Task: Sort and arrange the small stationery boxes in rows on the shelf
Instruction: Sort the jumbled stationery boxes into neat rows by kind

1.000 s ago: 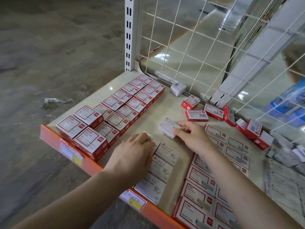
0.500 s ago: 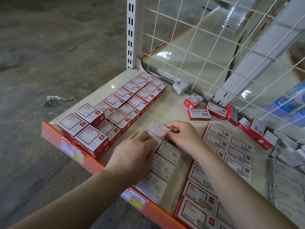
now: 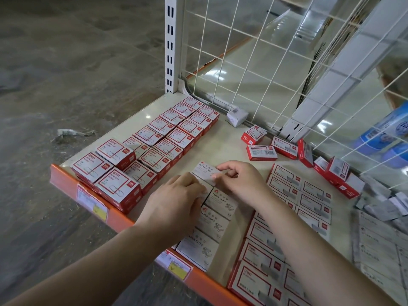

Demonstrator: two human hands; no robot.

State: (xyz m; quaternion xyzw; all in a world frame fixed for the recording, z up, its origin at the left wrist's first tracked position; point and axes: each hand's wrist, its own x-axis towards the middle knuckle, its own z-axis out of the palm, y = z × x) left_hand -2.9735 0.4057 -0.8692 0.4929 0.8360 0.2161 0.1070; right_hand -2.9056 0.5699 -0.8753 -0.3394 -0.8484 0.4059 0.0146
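Your right hand (image 3: 239,181) pinches a white box (image 3: 204,171) at its row's end; left hand (image 3: 176,202) presses flat. Loose red boxes (image 3: 262,152) still unsorted.

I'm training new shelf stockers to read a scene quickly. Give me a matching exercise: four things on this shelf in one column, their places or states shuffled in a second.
Things:
1. white paper clip box
2. lone white box
3. red-framed paper clip boxes
4. yellow price tag

Places or states:
A. on the orange shelf edge
B. against the wire grid at the back
C. pinched by the right hand
D. in tidy rows on the left

Pairs: 1-C, 2-B, 3-D, 4-A
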